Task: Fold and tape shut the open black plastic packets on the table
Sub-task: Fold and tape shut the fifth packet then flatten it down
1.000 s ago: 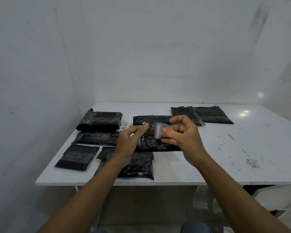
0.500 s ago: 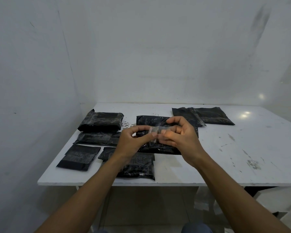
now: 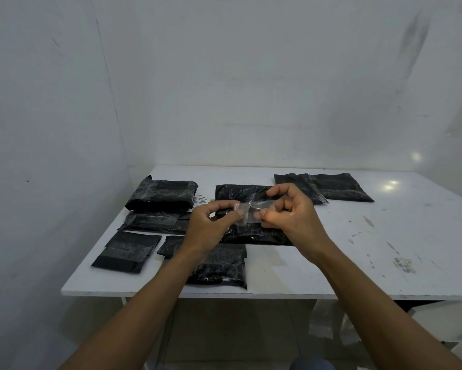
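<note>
- Head view: a second ago the tape strip was a short upright flap at the right hand. Now it lies drawn out sideways between that hand and the left hand, which has taken its free end.
- The grip of each hand is closed on the tape strip. The left thumb and forefinger pinch its left end, and the right thumb and fingers pinch its right end, with the other fingers curled.
- Holding it stretched by both ends probably keeps the strip flat and stops it sticking to itself, so it can be laid down in one pass.
- The strip sits over the centre packet, a black plastic packet on the desk under the hands, and likely the one being sealed. Whether the tape touches it yet, or whether its flap is folded, I cannot tell, because the hands hide that part.
- The other packets lie as they did before. The thick packet and the flat packet are at the left. The near packet is by the front edge, partly hidden by the left forearm. The far packet is well apart at the right.
</note>
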